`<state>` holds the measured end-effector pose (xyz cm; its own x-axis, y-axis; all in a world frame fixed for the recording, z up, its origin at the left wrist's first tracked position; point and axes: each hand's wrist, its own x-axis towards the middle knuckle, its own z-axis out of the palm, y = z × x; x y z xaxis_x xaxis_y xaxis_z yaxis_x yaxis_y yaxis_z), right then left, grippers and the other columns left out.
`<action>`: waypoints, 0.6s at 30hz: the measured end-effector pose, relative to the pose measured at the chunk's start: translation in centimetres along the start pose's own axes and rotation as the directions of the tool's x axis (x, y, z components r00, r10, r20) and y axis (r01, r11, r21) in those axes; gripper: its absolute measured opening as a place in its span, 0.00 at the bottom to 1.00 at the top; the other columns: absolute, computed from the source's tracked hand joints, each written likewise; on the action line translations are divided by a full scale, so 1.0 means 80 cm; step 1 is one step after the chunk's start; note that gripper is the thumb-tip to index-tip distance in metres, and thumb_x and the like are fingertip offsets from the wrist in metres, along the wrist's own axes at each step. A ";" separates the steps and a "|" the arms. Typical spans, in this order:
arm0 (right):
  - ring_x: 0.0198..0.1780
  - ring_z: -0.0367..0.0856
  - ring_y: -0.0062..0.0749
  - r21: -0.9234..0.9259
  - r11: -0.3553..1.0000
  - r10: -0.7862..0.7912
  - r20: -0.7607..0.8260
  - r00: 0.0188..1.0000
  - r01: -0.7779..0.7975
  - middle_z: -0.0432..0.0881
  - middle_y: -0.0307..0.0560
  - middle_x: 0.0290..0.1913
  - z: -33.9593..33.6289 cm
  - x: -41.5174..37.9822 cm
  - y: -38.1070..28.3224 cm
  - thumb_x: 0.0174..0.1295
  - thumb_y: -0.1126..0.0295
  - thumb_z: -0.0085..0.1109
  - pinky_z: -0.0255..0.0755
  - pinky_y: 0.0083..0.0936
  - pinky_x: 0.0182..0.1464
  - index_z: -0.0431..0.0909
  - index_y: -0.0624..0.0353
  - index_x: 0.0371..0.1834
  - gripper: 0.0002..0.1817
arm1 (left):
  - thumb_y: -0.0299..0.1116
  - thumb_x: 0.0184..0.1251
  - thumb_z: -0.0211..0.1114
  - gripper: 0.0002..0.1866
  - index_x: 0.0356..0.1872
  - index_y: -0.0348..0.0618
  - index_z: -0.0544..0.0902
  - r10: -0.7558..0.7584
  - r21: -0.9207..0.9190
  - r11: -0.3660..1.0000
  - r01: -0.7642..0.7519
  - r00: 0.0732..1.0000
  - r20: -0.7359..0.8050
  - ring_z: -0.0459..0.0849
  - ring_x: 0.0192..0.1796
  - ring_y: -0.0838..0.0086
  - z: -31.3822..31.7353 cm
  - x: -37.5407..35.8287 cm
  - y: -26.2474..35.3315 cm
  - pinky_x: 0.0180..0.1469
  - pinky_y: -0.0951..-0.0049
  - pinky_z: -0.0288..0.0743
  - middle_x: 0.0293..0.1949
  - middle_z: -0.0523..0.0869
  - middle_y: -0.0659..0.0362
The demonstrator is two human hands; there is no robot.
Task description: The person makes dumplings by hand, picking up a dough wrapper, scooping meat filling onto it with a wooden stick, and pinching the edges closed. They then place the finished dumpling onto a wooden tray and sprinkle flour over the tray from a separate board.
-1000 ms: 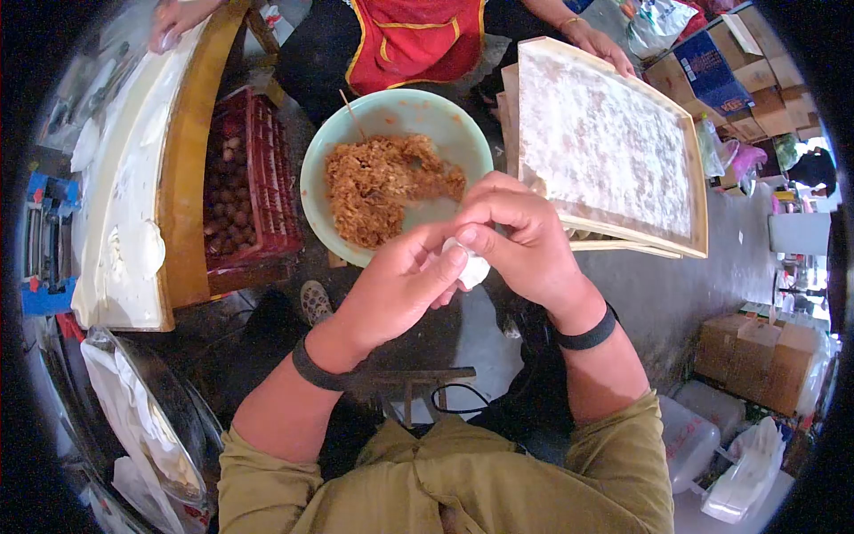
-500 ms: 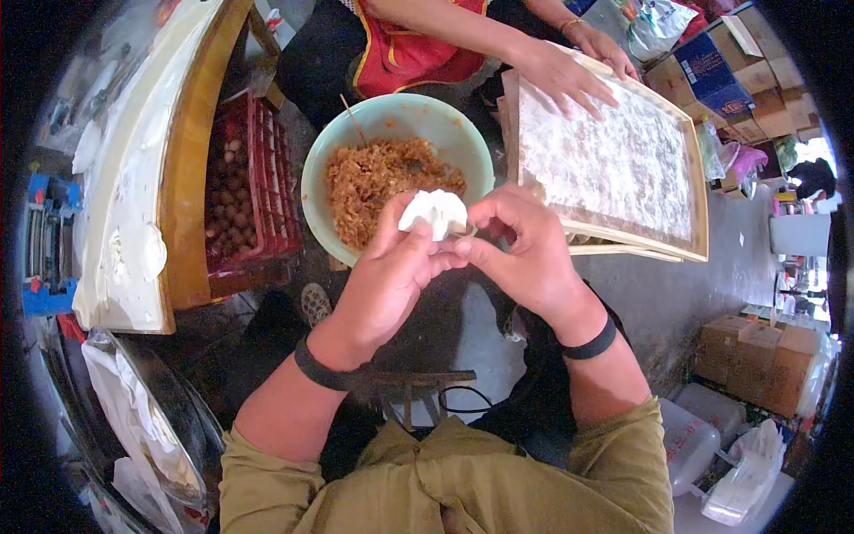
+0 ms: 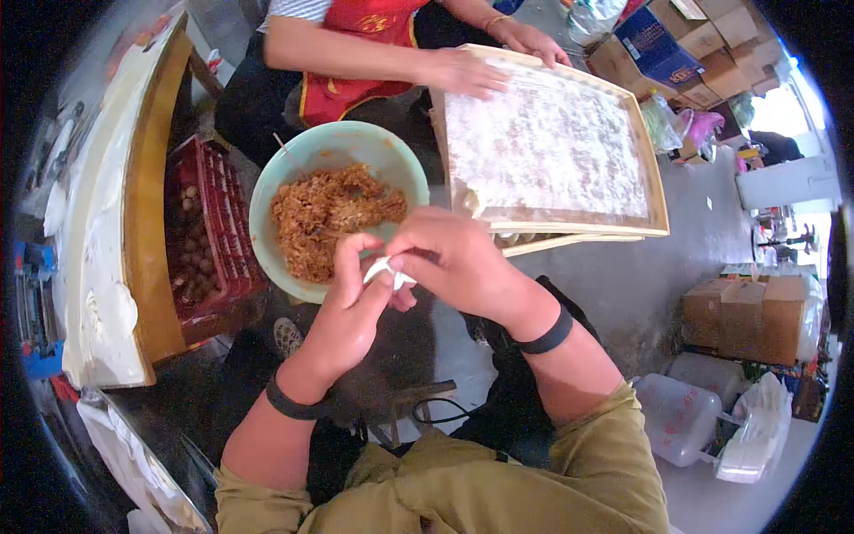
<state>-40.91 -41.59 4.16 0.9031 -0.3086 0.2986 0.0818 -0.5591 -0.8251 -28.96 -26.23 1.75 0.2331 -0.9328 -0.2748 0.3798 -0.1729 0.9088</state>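
I pinch a small white dough piece (image 3: 381, 268) between thumbs and fingers of my left hand (image 3: 349, 309) and right hand (image 3: 464, 260), likely to steady its edge, near-right of a pale-green round plastic bowl (image 3: 398, 161) seemingly set within reach.

dough (image 3: 381, 266) in hands (image 3: 449, 256), before bowl (image 3: 396, 160) | filling (image 3: 325, 214) in bowl | crate (image 3: 233, 218) left of bowl | tray (image 3: 651, 194) right of bowl

Only a narrow gap shows between the bowl (image 3: 417, 173) and the tray (image 3: 655, 169); a stick (image 3: 282, 144) juts over the bowl's far rim, a co-worker's arm (image 3: 356, 55) blocks the tray's far left corner, and open floor (image 3: 623, 278) lies between the tray and the cardboard boxes (image 3: 743, 319)
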 end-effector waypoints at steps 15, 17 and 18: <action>0.44 0.84 0.55 -0.573 0.662 0.344 -0.341 0.875 -0.483 0.85 0.59 0.41 -0.103 -0.041 0.081 0.67 0.73 0.54 0.77 0.43 0.48 0.80 0.59 0.46 0.08 | 0.40 0.83 0.53 0.18 0.64 0.43 0.71 0.024 0.108 0.994 -0.017 0.998 -0.058 0.83 0.54 0.70 -0.003 0.002 0.006 0.59 0.67 0.75 0.56 0.82 0.54; 0.45 0.84 0.56 -0.609 0.655 0.356 -0.275 0.893 -0.448 0.85 0.58 0.41 -0.104 -0.048 0.090 0.67 0.73 0.54 0.77 0.41 0.49 0.81 0.59 0.45 0.09 | 0.41 0.83 0.53 0.17 0.62 0.43 0.72 0.010 0.121 0.993 -0.003 0.998 -0.058 0.83 0.54 0.71 -0.001 0.003 0.009 0.59 0.68 0.75 0.55 0.83 0.55; 0.46 0.84 0.56 -0.615 0.648 0.383 -0.247 0.890 -0.449 0.85 0.58 0.42 -0.105 -0.049 0.090 0.66 0.73 0.54 0.77 0.42 0.50 0.82 0.60 0.45 0.09 | 0.41 0.83 0.53 0.17 0.62 0.43 0.73 0.004 0.126 0.992 0.004 0.998 -0.059 0.83 0.54 0.71 -0.001 0.003 0.010 0.59 0.68 0.75 0.55 0.83 0.55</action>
<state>-47.37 -50.87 1.05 0.7313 -0.6787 0.0679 -0.6122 -0.6969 -0.3735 -28.53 -26.55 2.37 0.2869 -0.9132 -0.2893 0.2647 -0.2146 0.9401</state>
